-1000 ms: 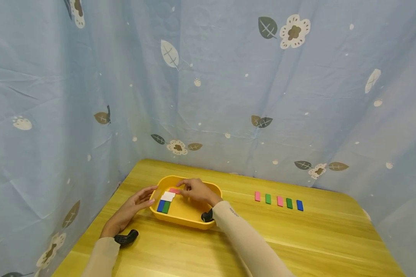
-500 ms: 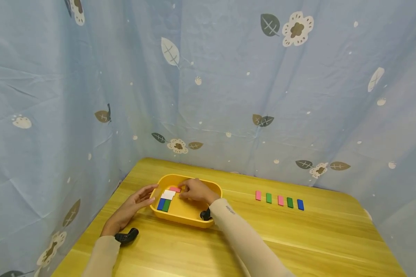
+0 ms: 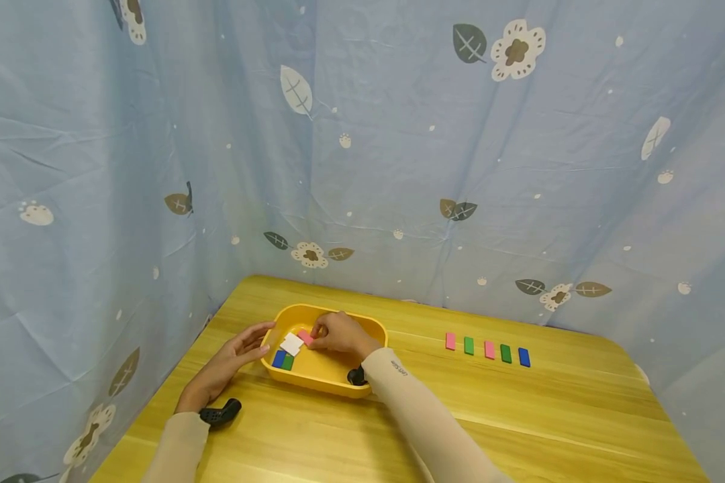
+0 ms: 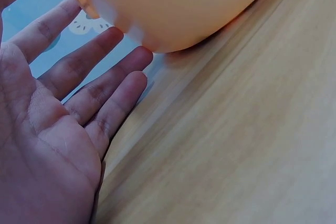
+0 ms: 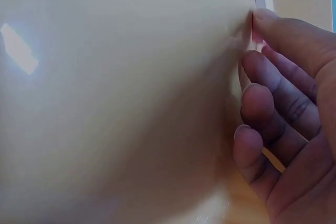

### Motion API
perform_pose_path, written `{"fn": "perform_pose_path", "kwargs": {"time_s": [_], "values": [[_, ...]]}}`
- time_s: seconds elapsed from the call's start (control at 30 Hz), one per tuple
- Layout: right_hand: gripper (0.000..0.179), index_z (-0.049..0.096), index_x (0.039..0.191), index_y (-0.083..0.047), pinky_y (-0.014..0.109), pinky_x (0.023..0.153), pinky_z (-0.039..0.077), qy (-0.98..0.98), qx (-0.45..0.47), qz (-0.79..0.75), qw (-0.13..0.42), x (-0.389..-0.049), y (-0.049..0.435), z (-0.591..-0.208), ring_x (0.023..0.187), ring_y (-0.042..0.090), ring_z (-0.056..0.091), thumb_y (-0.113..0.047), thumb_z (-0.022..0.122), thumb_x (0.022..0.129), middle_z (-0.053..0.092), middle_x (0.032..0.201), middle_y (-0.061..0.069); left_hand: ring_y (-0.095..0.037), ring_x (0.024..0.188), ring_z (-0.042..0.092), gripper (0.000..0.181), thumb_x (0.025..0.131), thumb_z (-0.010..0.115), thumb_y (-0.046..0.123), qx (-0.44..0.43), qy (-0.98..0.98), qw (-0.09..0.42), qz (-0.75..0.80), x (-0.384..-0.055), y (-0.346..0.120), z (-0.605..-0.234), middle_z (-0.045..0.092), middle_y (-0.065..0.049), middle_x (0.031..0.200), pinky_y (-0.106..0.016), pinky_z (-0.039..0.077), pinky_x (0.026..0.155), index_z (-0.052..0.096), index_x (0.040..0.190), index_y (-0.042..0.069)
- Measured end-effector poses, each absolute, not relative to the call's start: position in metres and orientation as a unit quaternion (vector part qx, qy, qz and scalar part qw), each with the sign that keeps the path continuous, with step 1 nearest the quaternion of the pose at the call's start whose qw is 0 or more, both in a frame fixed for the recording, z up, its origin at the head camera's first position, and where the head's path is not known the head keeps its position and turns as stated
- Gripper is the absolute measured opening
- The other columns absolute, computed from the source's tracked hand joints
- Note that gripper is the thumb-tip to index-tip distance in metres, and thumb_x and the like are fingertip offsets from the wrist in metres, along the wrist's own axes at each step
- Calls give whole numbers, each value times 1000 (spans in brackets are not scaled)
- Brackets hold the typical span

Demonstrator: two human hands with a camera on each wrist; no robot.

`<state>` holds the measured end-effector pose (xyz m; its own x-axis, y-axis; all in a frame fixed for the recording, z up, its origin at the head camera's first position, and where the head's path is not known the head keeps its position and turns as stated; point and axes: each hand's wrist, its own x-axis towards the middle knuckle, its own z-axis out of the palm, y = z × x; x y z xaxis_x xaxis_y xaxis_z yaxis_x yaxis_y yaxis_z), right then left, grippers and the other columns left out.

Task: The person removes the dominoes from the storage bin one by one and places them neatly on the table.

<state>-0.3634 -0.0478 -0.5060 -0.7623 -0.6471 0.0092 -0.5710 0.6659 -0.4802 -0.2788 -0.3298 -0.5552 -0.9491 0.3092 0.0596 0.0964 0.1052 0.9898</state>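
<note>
A yellow plastic tray sits on the table with flat rectangular tiles inside. My right hand reaches into it, thumb and fingertips pinching a pink tile at its right end. In the right wrist view the thumb lies along that pink tile. White tiles lie slanted beside the pink one, over the upper parts of a blue tile and a green tile. My left hand has its fingers extended, fingertips at the tray's left wall; the left wrist view shows them against the tray.
To the right of the tray, a spaced row of loose tiles lies on the wooden table: two pink, two green and a blue one. A patterned blue curtain hangs behind and around the table.
My right hand has taken hold of the pink tile, which has turned and shifted slightly nearer. The white tiles have turned too and now cover more of the blue and green ones. The left hand stays put.
</note>
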Motion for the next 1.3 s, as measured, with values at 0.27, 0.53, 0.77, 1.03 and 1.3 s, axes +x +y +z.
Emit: {"fn": "perform_pose_path", "kwargs": {"time_s": [0.27, 0.53, 0.77, 1.03, 1.3], "values": [[40, 73, 124, -15, 18, 63, 47, 897, -351, -250, 96, -366, -46, -508, 67, 5, 55, -32, 84, 89, 62, 76, -9, -39, 154, 16, 56, 106, 61, 24, 142, 740, 77, 653, -279, -328, -554, 30, -10, 165, -67, 11, 120, 40, 158, 20], [38, 74, 119, -13, 19, 62, 45, 894, -349, -254, 118, -368, -43, -509, 65, 7, 52, -34, 84, 88, 61, 74, -7, -39, 154, 15, 56, 106, 61, 24, 146, 735, 81, 657, -278, -326, -552, 29, -10, 165, -68, 12, 120, 40, 158, 20], [42, 73, 116, -10, 19, 66, 49, 897, -335, -266, 112, -367, -36, -503, 69, 6, 58, -36, 86, 86, 65, 81, -8, -38, 155, 14, 56, 106, 60, 23, 154, 736, 82, 654, -281, -325, -554, 28, -8, 166, -68, 13, 120, 40, 159, 22], [44, 72, 122, -9, 22, 67, 52, 887, -339, -300, 97, -365, -18, -480, 68, 5, 65, -33, 85, 87, 70, 80, -11, -38, 155, 13, 56, 107, 59, 22, 159, 738, 81, 650, -282, -327, -554, 26, -9, 167, -68, 14, 120, 39, 159, 21], [47, 70, 128, -12, 26, 73, 55, 888, -335, -304, 81, -362, 9, -464, 76, 7, 66, -36, 83, 89, 70, 86, -9, -39, 155, 13, 58, 106, 60, 25, 145, 746, 85, 645, -278, -331, -554, 25, -9, 167, -68, 14, 120, 38, 160, 21]]}}
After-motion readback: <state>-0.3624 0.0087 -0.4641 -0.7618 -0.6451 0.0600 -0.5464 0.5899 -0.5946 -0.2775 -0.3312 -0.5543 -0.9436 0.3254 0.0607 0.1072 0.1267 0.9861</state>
